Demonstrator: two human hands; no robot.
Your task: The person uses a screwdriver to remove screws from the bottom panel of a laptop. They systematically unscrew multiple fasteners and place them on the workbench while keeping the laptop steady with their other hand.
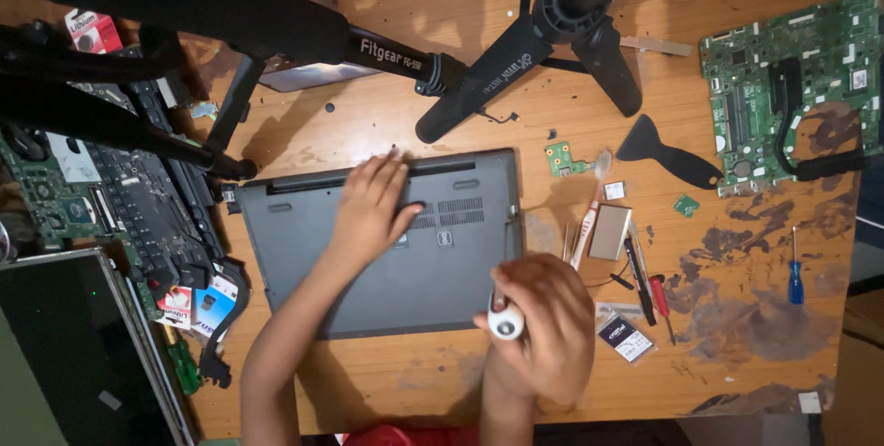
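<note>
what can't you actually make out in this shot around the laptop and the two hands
Head view only:
- Screwdriver tip: hidden under the right hand.
- Laptop base's near right corner and its screws: covered by that hand.
- Left hand palm contact: unseen.
- Left circuit board: partly behind tripod legs.

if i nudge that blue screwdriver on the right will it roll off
The blue screwdriver has a round-looking handle, so it would probably roll sideways. It lies alone near the table's right edge, so it might go off. It looks slim and light.
</note>
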